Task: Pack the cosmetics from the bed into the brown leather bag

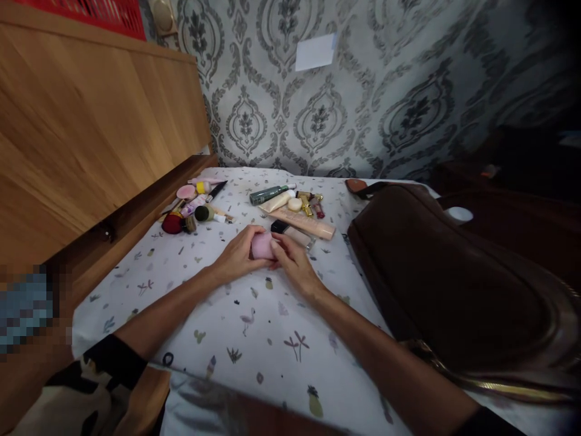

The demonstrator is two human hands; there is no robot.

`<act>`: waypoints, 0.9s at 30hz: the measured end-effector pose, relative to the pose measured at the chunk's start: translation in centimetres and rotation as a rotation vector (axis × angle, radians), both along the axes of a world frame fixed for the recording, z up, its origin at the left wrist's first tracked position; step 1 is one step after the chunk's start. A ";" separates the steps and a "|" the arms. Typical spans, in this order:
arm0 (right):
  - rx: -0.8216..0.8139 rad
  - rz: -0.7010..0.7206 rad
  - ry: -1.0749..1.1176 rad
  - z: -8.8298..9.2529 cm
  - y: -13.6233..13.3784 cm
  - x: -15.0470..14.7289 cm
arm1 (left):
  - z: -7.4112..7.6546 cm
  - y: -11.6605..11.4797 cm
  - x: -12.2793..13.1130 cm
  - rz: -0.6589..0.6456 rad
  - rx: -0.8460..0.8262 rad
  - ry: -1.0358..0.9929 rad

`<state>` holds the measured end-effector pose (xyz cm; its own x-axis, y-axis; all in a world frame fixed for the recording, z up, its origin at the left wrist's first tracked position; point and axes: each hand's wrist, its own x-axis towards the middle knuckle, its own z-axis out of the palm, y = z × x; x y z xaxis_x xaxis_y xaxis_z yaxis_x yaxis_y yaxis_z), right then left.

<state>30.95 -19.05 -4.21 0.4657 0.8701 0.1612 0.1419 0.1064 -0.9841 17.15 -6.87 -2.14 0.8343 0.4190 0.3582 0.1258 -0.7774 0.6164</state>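
Observation:
Between my two hands is a small pink rounded jar (262,247), held just above the printed cloth (218,339). My left hand (238,254) wraps it from the left, thumb below and fingers over the top. On the other side my right hand (294,263) grips it with thumb and fingers. Just beyond the right hand lie a clear bottle with a black cap (290,233) and a long peach tube (302,223). Behind these are a dark green tube (269,194), a cream tube (278,201), a small round jar (295,204) and gold lipsticks (307,206).
Left of my hands lies a cluster with a red-bristled brush (172,223), a green-ended item (204,212) and a pink round compact (186,192). A large dark brown bag (436,266) takes up the right side. A wooden cabinet (100,115) stands at left, a patterned wall (363,109) behind.

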 end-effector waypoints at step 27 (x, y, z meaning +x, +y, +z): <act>0.054 0.143 0.016 0.4 -0.5 0.1 | 0.0 0.0 -0.6 -0.050 -0.132 -0.030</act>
